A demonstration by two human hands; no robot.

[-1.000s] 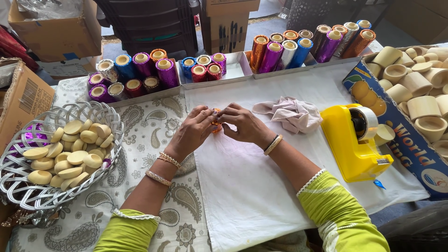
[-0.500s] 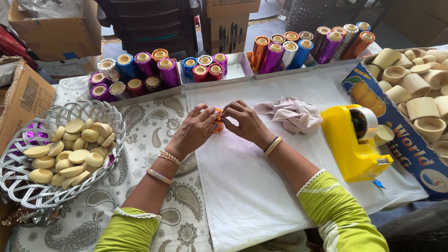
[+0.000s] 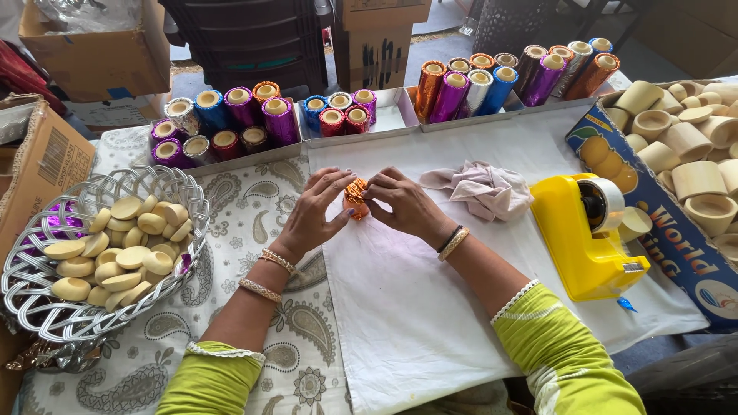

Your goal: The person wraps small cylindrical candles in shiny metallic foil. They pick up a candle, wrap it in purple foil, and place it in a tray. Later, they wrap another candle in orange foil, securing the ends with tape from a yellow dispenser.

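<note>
My left hand (image 3: pixel 314 213) and my right hand (image 3: pixel 403 204) meet over the white cloth (image 3: pixel 415 307), both gripping a small piece wrapped in shiny orange foil (image 3: pixel 355 198). Fingertips of both hands pinch the foil from either side. Bangles circle both wrists, and green sleeves cover my forearms. A crumpled pinkish cloth (image 3: pixel 480 187) lies just right of my right hand.
A silver wire basket (image 3: pixel 31 286) of pale round pieces sits at left. Trays of coloured foil rolls (image 3: pixel 246 115) line the back. A yellow tape dispenser (image 3: pixel 588 234) stands at right, beside a box of pale wooden cups (image 3: pixel 684 146). Cardboard boxes (image 3: pixel 38 165) flank the left.
The orange foil piece has come more into view between my fingers as they work around it. My hands stay in the same spot.
</note>
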